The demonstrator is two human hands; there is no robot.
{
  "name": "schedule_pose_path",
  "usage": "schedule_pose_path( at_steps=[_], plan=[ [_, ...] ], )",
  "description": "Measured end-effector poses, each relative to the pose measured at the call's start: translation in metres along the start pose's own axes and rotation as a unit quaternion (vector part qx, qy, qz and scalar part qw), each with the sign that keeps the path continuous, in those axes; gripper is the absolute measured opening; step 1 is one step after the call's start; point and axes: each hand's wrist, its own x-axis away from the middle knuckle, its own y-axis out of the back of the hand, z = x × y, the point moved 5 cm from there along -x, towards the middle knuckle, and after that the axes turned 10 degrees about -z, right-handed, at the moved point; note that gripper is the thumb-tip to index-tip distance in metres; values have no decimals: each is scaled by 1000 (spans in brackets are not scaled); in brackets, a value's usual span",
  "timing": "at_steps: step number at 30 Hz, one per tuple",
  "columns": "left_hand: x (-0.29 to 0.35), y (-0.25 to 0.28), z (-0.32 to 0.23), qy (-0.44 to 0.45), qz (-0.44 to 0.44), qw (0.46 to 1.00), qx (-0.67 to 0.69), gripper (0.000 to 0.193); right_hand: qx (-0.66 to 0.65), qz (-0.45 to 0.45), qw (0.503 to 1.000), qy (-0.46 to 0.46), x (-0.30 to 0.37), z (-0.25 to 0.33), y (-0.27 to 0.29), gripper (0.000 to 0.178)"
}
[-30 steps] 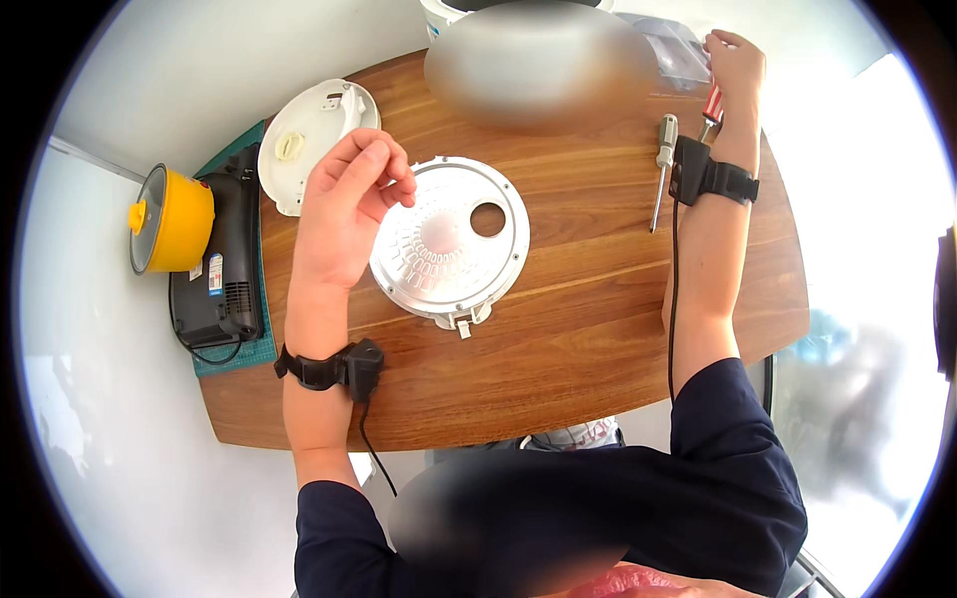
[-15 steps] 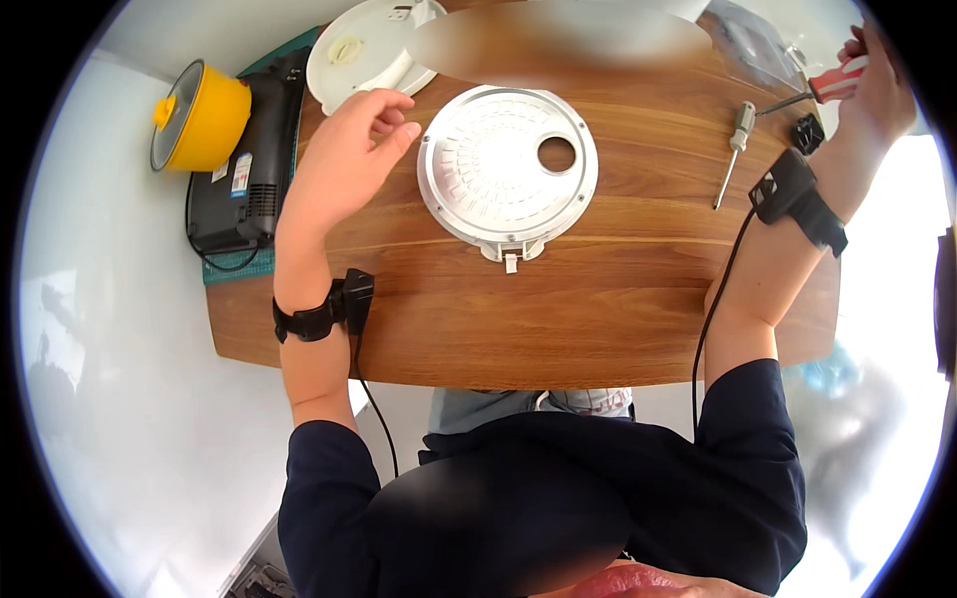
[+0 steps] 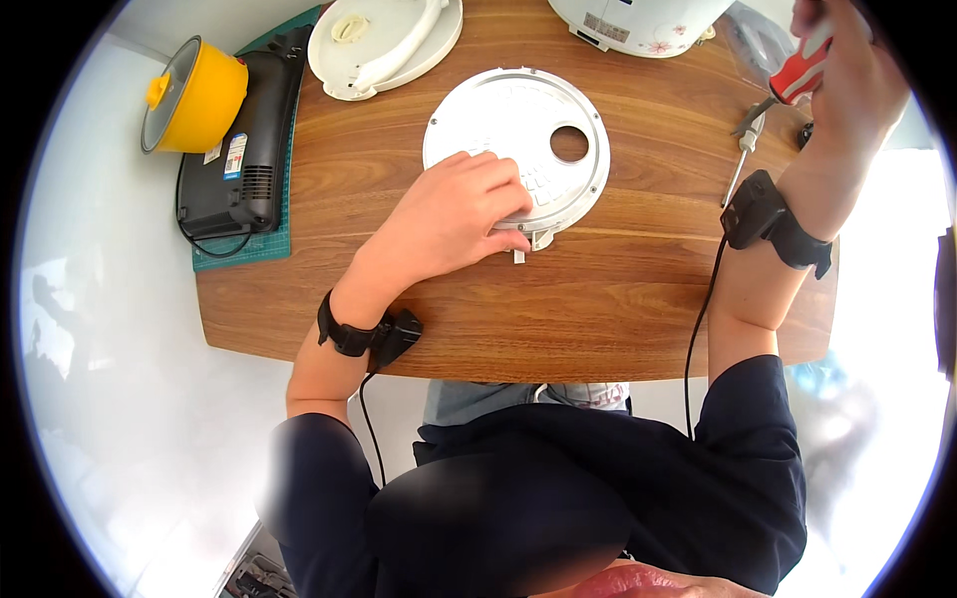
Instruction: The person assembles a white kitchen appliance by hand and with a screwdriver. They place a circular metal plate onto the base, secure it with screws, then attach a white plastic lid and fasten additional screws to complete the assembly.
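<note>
No wording legible. A blue-and-white label point(image 3: 235, 156) is affixed to the black appliance point(image 3: 221, 194), print too small to read; a grey label point(image 3: 607, 28) on the white appliance point(image 3: 673, 14) is likewise illegible.

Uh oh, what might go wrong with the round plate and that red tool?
The red-handled tool in the right hand has its tip near the gray screwdriver, so it might knock it. The left hand is at the near edge of the round plate, so a push could make the plate slide. The black cord from the right wrist strap might snag.
</note>
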Motion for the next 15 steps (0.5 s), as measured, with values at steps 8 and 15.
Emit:
schedule_pose_path(
  at_steps=[8,15],
  plan=[
    [9,-5,0,-35,-10,999,-17,21,-38,110,992,-43,7,-16,-16,14],
    [6,2,-3,-52,-80,995,-25,21,-12,91,995,-30,21,2,-16,13]
  ],
)
